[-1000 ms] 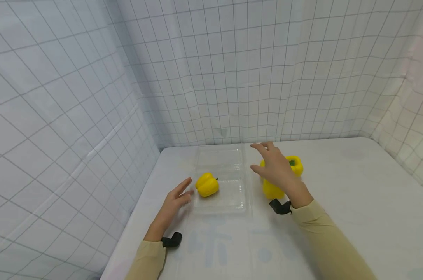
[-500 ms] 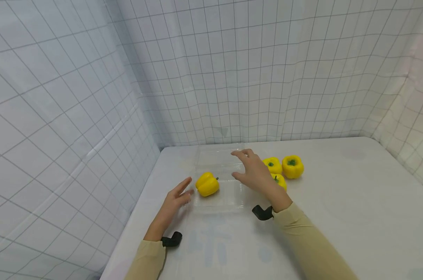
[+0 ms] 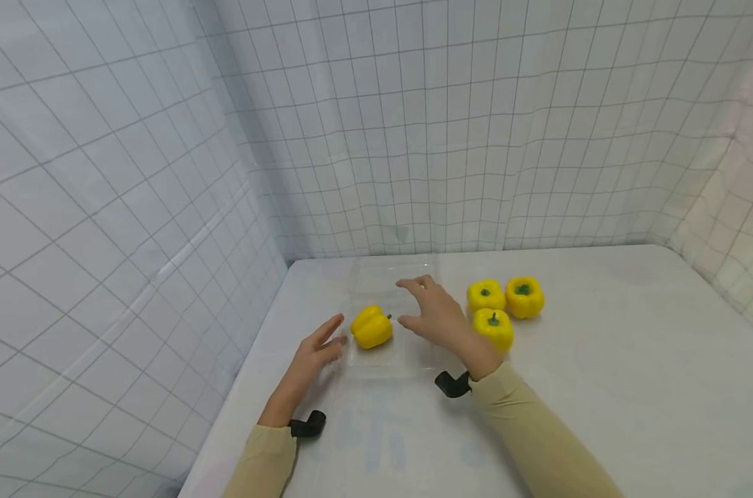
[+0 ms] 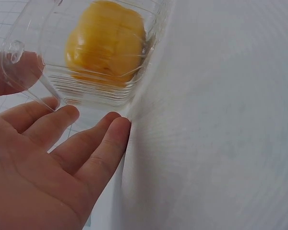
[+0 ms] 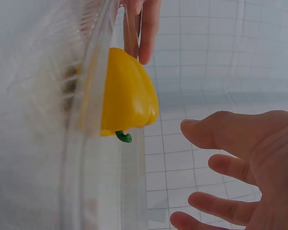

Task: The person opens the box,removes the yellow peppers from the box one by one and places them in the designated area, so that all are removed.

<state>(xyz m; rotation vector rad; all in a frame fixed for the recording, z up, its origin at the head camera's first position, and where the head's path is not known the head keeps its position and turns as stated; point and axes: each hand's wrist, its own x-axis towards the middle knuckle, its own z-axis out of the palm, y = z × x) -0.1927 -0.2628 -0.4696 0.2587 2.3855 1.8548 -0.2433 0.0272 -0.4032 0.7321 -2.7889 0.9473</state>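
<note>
A yellow bell pepper [image 3: 372, 328] lies on its side in a clear plastic clamshell box [image 3: 414, 358], its green stem pointing right. Beside the box's left edge is my left hand [image 3: 308, 360], fingers extended. In the left wrist view, its thumb [image 4: 14, 74] overlaps the clear rim while the fingertips sit right at the ribbed wall. My right hand [image 3: 437, 317] hovers over the right part of the box, thumb and fingers spread with nothing between them. The right wrist view has the pepper [image 5: 129, 91] a short gap from the right thumb [image 5: 201, 132].
Three more yellow bell peppers stand close together right of the box: one at the back left [image 3: 485, 294], another at the back right [image 3: 524, 297] and one in front [image 3: 493, 330]. The box's lid [image 3: 376, 271] lies folded back. Grid-patterned sheeting [image 3: 414, 138] surrounds the white table [image 3: 626, 360].
My right hand has moved left from above the three peppers to over the box, leaving them in fuller view. The left hand and the pepper in the box have stayed put.
</note>
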